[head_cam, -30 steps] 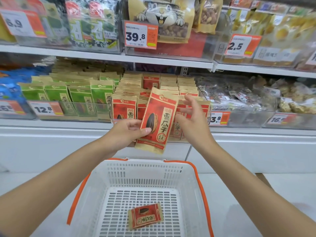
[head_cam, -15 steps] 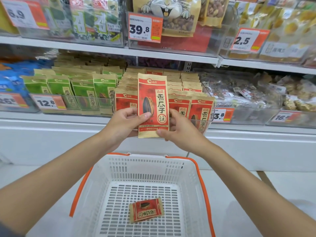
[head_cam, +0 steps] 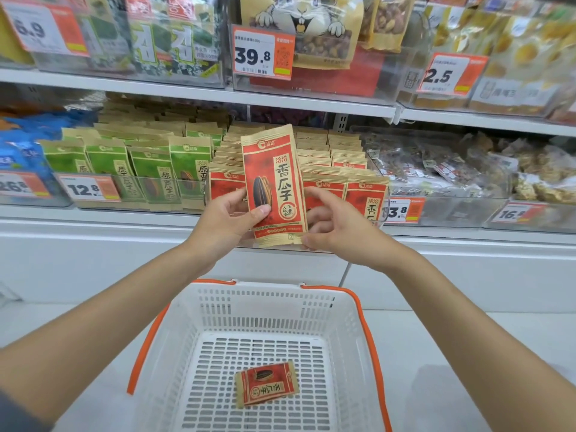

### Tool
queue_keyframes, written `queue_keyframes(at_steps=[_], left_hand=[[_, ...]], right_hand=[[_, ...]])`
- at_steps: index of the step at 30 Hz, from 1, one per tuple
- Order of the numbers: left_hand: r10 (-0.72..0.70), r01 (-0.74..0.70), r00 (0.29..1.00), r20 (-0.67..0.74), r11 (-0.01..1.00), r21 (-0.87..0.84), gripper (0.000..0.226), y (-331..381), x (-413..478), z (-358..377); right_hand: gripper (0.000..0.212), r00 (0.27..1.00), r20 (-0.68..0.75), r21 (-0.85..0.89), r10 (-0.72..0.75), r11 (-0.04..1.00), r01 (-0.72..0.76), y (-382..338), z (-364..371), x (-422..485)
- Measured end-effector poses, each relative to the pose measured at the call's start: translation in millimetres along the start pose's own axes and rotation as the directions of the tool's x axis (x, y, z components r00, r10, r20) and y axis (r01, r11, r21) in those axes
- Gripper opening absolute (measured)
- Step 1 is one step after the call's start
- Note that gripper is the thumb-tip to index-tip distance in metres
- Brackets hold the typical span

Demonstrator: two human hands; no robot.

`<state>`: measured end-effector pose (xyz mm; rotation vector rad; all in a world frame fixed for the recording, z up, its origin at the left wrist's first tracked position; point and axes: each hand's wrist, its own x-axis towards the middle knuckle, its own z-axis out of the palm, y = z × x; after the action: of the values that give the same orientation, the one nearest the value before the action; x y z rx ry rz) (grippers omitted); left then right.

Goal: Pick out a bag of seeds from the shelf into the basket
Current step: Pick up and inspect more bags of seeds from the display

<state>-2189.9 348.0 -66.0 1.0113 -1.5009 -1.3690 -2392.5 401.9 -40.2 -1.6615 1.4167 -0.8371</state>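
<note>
Hands: both of mine are up in the middle of the frame, in front of the shelf (head_cam: 199, 95). My arms reach in from the two low corners.
Left hand (head_cam: 229, 218): my thumb presses on the front of the bag of seeds (head_cam: 274, 182), low on its left side. My other fingers are behind it, so I grip it.
Right hand (head_cam: 336, 227): my fingers are curled round the bag's right edge and low right corner, so I hold it here too.
Bag place: in the air between my hands, in front of the red bags (head_cam: 367, 194) on the shelf, and high above the basket (head_cam: 268, 295).
Bag way: it stands tall, long side up and down, with the top tipped a little to the left. The red front with the seed picture faces me.
Basket: white with orange handles, low in the middle of the frame. One small red bag (head_cam: 266, 386) lies flat on its floor.
Shelf: green bags (head_cam: 149, 169) sit left of the red ones.
</note>
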Motion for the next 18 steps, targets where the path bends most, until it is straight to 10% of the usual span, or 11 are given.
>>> queue_keyframes(at_steps=[10,18], left_hand=[[-0.002,0.011,0.977,0.215,0.999,-0.042,0.065,7,-4,3],[-0.065,0.116,0.944,0.323,0.983,-0.141,0.046,4,-3,1]], right_hand=[[0.083,0.998,0.052,0.044,-0.031,0.999,0.028,-12,10,-5],[0.078,0.995,0.096,0.09,-0.025,0.996,0.017,-4,8,-4]])
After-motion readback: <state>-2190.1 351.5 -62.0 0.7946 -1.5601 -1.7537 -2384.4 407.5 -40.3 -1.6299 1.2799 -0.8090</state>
